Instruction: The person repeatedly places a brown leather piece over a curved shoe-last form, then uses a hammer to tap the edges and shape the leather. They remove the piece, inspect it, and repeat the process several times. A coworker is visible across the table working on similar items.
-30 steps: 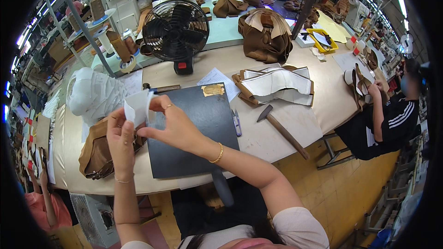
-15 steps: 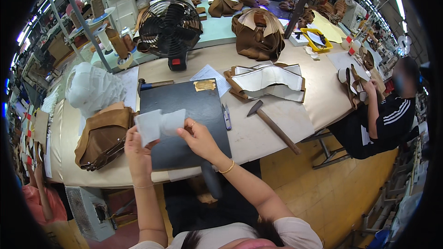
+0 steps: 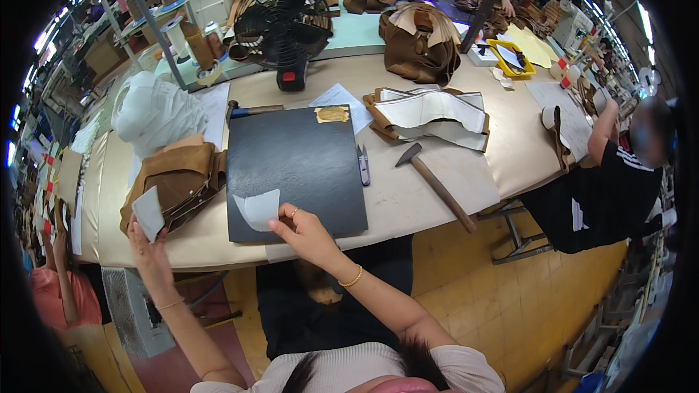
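Observation:
A curved white sheet piece [image 3: 261, 209] is pinched at its right edge by my right hand [image 3: 312, 239], over the lower part of a black board [image 3: 298, 167]. Off to the left, my left hand [image 3: 151, 255] grips a second white piece [image 3: 149, 213], held up in front of a stack of brown leather pieces [image 3: 171, 182]. Whether that piece is one layer or several I cannot tell. Small purple-handled thread snips [image 3: 363, 166] lie along the board's right edge.
A hammer [image 3: 440, 193] lies right of the board, another hammer [image 3: 251, 110] behind it. White-lined brown leather pieces [image 3: 433, 118], a black fan [image 3: 284, 25] and a heap of white pieces [image 3: 154, 113] stand farther back. A co-worker [image 3: 597, 182] sits at the right.
My hands have moved apart. The left went left and down with one white piece, to the leather stack; the right lowered the other toward the board. The co-worker's arm shifted.

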